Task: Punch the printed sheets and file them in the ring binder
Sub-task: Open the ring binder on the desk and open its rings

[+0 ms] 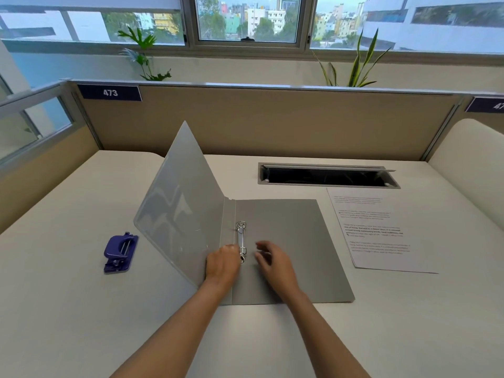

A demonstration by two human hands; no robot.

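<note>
A grey ring binder point(286, 241) lies open on the desk, its front cover point(177, 203) standing up tilted to the left. Its metal ring mechanism point(241, 240) runs along the spine. My left hand point(222, 264) rests at the near end of the rings, fingers curled against them; whether it grips them I cannot tell. My right hand point(272, 259) hovers just right of the rings, fingers apart and blurred. The printed sheets point(379, 230) lie in a stack to the right of the binder. A blue hole punch point(120, 253) sits to the left.
A dark cable slot point(327, 175) is cut into the white desk point(81, 309) behind the binder. Beige partition panels point(272, 118) close off the back and left sides. Plants and windows stand beyond the partition.
</note>
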